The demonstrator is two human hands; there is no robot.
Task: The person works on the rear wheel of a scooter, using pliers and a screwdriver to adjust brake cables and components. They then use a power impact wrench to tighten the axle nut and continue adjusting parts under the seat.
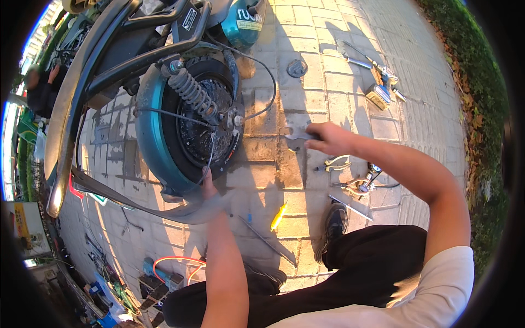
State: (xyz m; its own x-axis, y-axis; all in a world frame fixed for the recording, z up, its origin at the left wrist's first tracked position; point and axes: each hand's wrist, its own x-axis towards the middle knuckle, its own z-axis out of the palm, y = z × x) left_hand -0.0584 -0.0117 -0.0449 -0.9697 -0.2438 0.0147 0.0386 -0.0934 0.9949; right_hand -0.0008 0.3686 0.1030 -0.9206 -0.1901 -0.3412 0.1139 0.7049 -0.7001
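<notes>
My right hand [324, 136] is closed on a metal open-ended wrench [296, 135], held in the air right of the rear wheel. My left hand [209, 186], partly hidden by a curved guard strip [172, 212], grips a thin cable [210, 154] at the wheel's lower right. The scooter's wheel [202, 145] has a teal rim band, a dark hub and a coil spring shock [191, 93] above it, with loose cables around the axle [238, 120].
Pliers [334, 167], a yellow tool [279, 216] and long metal bars [350, 206] lie on the paving [306, 240]. More tools [383, 82] lie at the upper right, beside a hedge. A black frame tube [136, 60] overhangs the wheel. Another person [41, 93] is at far left.
</notes>
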